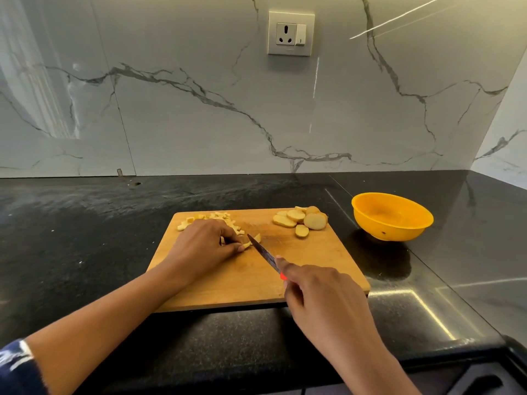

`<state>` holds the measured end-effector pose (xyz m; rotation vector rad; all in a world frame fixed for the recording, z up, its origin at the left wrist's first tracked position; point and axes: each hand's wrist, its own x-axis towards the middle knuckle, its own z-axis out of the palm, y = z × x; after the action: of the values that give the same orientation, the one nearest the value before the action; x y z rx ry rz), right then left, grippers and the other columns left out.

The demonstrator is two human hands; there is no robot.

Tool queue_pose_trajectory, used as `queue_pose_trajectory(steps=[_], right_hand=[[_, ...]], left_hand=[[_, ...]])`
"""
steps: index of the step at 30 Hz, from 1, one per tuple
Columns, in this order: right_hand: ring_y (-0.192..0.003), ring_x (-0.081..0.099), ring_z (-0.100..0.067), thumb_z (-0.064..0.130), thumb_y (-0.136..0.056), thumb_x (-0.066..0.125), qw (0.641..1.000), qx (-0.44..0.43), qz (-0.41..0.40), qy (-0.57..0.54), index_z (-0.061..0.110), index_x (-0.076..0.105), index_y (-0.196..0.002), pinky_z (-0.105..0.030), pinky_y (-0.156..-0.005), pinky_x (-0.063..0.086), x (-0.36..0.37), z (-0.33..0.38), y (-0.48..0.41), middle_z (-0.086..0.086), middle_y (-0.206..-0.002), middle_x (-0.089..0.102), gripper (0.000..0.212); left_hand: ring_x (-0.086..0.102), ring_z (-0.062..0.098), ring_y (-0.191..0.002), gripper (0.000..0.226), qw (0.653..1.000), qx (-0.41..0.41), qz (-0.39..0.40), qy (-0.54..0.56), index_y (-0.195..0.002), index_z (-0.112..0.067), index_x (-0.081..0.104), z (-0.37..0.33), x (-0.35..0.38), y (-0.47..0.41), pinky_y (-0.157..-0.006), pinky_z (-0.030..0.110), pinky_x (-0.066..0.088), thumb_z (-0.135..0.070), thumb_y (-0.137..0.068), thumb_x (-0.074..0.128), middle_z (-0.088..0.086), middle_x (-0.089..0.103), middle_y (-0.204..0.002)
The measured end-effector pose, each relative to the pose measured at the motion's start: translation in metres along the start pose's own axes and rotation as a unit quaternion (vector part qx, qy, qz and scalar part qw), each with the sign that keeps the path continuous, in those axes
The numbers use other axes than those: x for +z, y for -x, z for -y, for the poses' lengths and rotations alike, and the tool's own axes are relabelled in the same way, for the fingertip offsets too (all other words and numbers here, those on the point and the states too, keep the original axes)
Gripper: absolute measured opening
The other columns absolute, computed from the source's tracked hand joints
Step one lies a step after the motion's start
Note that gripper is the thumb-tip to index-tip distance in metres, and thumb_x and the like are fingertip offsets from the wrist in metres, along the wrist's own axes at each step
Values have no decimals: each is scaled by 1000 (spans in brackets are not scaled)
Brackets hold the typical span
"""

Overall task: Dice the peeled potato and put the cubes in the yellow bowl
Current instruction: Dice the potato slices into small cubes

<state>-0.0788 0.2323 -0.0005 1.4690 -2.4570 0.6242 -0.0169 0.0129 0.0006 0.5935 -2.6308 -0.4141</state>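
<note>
Left hand (205,246): fingers curled down, pinning a potato piece (252,241) to the cutting board (322,260), left of its middle.
Right hand (322,297): clamped round the red handle of the knife (263,253), index finger laid along the blade's back.
Knife blade: angled up and to the left, tip at the potato piece, just beside the left fingertips.
Potato cubes (216,216): loose heap at the board's far left corner, partly hidden behind the left hand.
Potato slices (302,220): overlapping rounds at the board's far right corner.
Yellow bowl (392,216): upright on the dark tabletop (85,238), right of the board and apart from it.
Wall socket (291,33): on the marble wall above.
</note>
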Motion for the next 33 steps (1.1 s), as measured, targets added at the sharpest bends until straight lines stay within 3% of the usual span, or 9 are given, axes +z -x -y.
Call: queue_pose_trajectory(steps=[6, 18, 22, 26, 31, 33], right_hand=[[-85, 50, -8, 35, -102, 34, 1000, -10, -2, 22, 39, 25, -148, -23, -67, 38, 10, 4, -5, 12, -106, 60, 47], [-91, 55, -10, 35, -102, 34, 1000, -14, 4, 24, 36, 23, -149, -26, -72, 45, 17, 9, -12, 12, -110, 60, 49], [-91, 54, -11, 34, -102, 34, 999, -15, 8, 31, 37, 23, -149, -26, -69, 40, 16, 9, -13, 11, -110, 60, 48], [-93, 55, -15, 32, -102, 34, 997, -15, 42, 61, 34, 24, -149, -29, -69, 42, 18, 12, -22, 6, -109, 60, 48], [-95, 56, -21, 21, -101, 39, 991, -22, 87, 102, 27, 25, -150, -28, -59, 34, 11, 21, -25, -1, -111, 59, 52], [-91, 55, -19, 22, -100, 41, 991, -36, 93, 90, 28, 24, -150, -28, -62, 37, 0, 19, -10, 1, -108, 59, 53]], left_hand=[[55, 3, -83, 24, 1000, 13, 5, -21, -99, -31, 72, 0, 0, 1, -73, 25, 51, -47, -82, 65, -13, 66, -95], [56, 3, -83, 21, 999, 19, 23, -25, -102, -30, 72, -1, -2, 1, -73, 21, 51, -40, -85, 65, -12, 68, -98], [54, 2, -80, 18, 999, 12, 38, -23, -101, -31, 72, -1, -3, -2, -72, 21, 50, -36, -86, 66, -12, 68, -96], [55, 3, -79, 16, 999, 3, 33, -10, -98, -29, 73, -2, -3, -1, -72, 23, 51, -34, -84, 67, -11, 68, -92], [54, 1, -71, 15, 1000, -3, 13, -7, -96, -27, 73, -2, 0, 0, -57, 13, 40, -35, -84, 67, -16, 61, -81], [54, 0, -70, 15, 1000, -8, 13, -9, -96, -26, 73, -2, 1, 0, -56, 11, 37, -35, -85, 67, -15, 62, -83]])
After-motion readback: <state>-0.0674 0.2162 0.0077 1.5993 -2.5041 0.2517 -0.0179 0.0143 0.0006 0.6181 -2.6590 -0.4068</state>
